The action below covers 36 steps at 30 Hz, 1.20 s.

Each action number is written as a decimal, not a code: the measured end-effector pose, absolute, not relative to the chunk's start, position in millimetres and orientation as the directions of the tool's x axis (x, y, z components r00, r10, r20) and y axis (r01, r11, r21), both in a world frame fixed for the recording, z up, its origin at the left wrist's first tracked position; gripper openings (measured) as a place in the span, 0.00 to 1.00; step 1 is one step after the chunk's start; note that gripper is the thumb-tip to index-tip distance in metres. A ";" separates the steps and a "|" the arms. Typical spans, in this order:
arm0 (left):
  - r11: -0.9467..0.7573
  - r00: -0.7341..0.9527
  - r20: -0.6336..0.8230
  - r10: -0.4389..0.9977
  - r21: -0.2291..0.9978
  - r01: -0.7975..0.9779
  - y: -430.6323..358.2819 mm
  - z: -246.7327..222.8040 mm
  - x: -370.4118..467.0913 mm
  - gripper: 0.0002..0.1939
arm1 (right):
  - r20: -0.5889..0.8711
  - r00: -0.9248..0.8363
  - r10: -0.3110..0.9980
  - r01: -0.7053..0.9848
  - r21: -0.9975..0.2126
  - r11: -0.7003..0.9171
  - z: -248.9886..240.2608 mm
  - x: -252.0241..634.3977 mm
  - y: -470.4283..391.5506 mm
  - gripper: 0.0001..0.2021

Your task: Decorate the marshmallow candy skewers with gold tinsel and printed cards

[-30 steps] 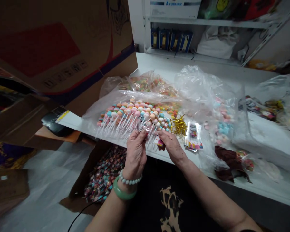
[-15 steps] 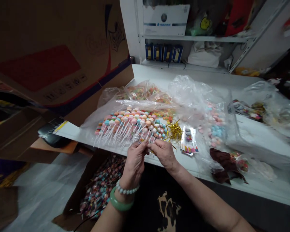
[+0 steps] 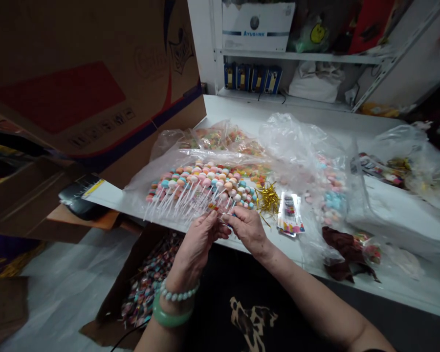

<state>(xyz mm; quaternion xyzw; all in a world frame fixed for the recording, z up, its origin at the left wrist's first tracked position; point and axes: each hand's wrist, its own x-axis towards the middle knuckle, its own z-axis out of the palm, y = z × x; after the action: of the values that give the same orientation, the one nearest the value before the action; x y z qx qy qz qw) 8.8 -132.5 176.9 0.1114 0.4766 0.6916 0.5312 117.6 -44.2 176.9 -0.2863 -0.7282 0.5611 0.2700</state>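
Note:
My left hand [image 3: 200,239], with a bead bracelet and a green bangle above it, has its thumb and fingers closed on a small clear bag [image 3: 211,208] with something colourful inside. The fingers of my right hand [image 3: 247,229] pinch close to the same spot, just right of my left fingertips; what they hold is too small to make out. Beyond both hands lie rows of lollipops [image 3: 194,181] with candy balls on white sticks, the sticks pointing toward me. Gold twist ties [image 3: 268,199] and a stack of printed cards [image 3: 290,215] lie right of my right hand.
A large cardboard carton [image 3: 95,83] stands at the left. Below the table edge, an open box [image 3: 106,313] holds many wrapped candies. Clear plastic bags of gummies [image 3: 223,137] and pastel candies [image 3: 333,188] lie behind. A brown cloth [image 3: 341,249] is at the right.
My left hand has shifted slightly left and down, its fingers more spread beneath. The small bag with coloured contents now shows at my left fingertips. The view has tilted slightly.

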 end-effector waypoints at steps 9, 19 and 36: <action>-0.328 -0.760 -0.381 0.527 0.733 -0.596 -139.5 164.9 -32.6 0.14 | 0.143 -0.565 0.812 0.639 -0.547 0.541 197.3 51.3 -13.2 0.17; -0.426 -0.785 -0.335 0.521 0.695 -0.579 -133.1 158.2 -39.8 0.14 | 0.007 -0.413 0.911 0.568 -0.779 0.264 169.5 47.1 -3.5 0.13; -0.436 -0.737 -0.322 0.594 0.641 -0.631 -119.9 193.6 -4.1 0.06 | -0.012 -0.636 0.772 0.086 -0.995 0.056 163.3 211.9 -36.1 0.04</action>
<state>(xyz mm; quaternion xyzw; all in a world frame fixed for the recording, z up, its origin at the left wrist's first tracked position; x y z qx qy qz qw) -4.1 -119.9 193.6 -0.0242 0.3890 0.8470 0.3616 211.9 -36.1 163.3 -0.3202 -0.6696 0.6079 0.2820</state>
